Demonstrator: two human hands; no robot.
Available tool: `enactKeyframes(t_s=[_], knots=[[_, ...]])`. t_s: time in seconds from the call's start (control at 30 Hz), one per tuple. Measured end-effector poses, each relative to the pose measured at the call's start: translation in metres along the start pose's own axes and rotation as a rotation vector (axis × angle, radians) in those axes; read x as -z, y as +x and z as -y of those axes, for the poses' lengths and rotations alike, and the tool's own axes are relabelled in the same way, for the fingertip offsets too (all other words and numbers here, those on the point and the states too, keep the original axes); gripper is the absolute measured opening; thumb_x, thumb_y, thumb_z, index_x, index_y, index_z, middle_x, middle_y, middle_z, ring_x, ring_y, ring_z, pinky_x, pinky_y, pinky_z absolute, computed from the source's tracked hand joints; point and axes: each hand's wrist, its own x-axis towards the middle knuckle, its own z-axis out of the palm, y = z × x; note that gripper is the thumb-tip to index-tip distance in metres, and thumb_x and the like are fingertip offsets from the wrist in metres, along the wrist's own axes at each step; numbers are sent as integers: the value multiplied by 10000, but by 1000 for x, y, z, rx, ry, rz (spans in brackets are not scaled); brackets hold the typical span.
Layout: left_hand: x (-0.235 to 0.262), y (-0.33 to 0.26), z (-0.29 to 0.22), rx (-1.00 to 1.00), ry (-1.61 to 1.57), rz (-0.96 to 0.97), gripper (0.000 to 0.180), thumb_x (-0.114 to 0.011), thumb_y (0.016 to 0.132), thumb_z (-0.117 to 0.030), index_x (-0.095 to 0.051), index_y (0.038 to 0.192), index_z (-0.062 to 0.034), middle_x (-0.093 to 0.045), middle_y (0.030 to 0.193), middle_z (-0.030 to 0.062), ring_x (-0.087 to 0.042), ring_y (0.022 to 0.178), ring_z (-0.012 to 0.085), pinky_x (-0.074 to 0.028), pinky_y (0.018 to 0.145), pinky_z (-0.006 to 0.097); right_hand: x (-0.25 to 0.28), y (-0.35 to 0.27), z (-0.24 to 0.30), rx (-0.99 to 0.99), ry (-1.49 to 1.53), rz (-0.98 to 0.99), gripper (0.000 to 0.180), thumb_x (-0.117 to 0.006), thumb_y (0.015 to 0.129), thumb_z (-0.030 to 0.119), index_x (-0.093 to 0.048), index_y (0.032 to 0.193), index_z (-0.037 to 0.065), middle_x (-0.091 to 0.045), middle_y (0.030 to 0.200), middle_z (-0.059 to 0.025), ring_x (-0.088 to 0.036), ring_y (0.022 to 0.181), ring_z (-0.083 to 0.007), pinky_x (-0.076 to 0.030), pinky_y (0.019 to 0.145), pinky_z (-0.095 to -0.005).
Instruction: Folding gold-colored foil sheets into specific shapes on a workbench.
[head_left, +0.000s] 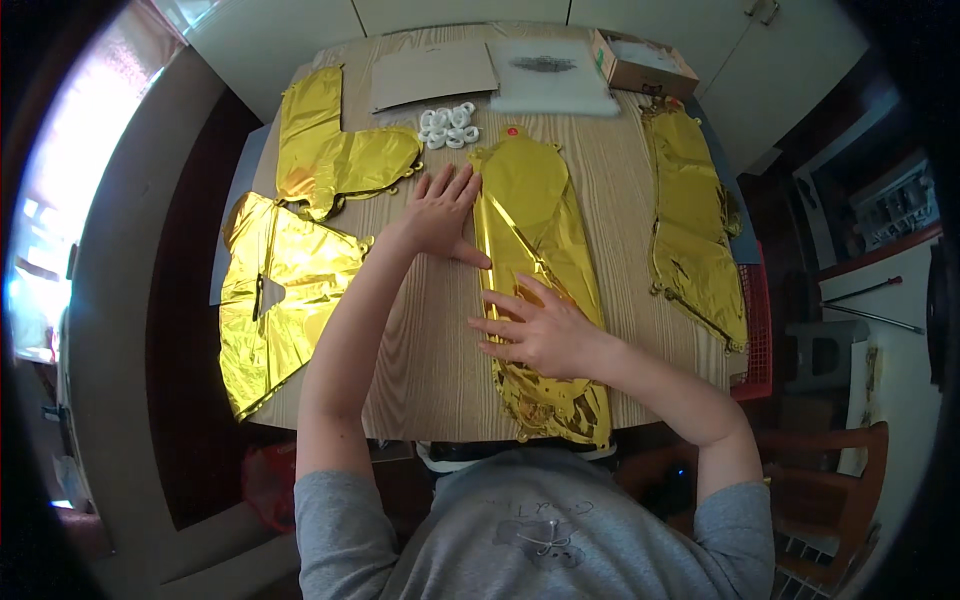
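Note:
A long gold foil balloon, deflated and folded lengthwise, lies down the middle of the table, its near end at the front edge. My left hand rests beside its left edge with fingers stretched out, the fingertips and thumb at the foil. Lower down, my right hand lies on the balloon with its fingers spread. Neither hand grips anything. Small tabs stick out along the balloon's edges, and a red dot marks its far end. Part of the foil is hidden under my right hand.
More flat gold foil balloons lie at the far left, near left and right. Several white ribbon rolls sit behind my left hand. At the back are cardboard, a translucent plastic bag and an open box.

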Motion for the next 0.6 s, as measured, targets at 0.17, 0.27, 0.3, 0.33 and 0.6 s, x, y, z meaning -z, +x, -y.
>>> enactKeyframes(t_s=[0.17,0.27,0.3,0.33,0.6], knots=[[4,1,-2,27,-10,44,1429,-690,471,-827,-153,1499,7,-144,1574,192,-108,1457,378,-140,1168,524,-6,-4,7,6,21,-9,360,-569,844,208,-650,1195,198,-536,1372,14,-410,1348,-205,-271,1128,-553],[7,0,-4,26,-1,51,1427,-673,483,-839,-146,1499,13,-141,1575,189,-109,1458,371,-136,1170,518,-11,-7,7,12,23,-15,374,-559,846,187,-639,1211,176,-556,1354,8,-460,1313,-185,-290,1127,-530],[8,0,-4,27,5,54,1424,-667,490,-843,-143,1499,14,-140,1576,187,-110,1459,368,-135,1171,516,-11,-7,7,14,26,-19,379,-556,846,178,-635,1216,169,-561,1350,6,-473,1303,-179,-294,1127,-521],[8,1,-3,33,-4,47,1408,-658,508,-842,-141,1501,11,-141,1577,182,-113,1460,359,-136,1171,513,-10,-7,8,13,39,-23,381,-554,846,176,-632,1218,150,-561,1350,-6,-473,1304,-184,-300,1127,-509],[-4,12,10,58,-33,3,1161,-541,737,-780,-143,1510,-10,-161,1582,147,-144,1467,279,-141,1175,488,-14,-11,18,-47,245,-103,399,-524,853,182,-608,1204,11,-571,1321,-112,-486,1292,-240,-351,1108,-452]])
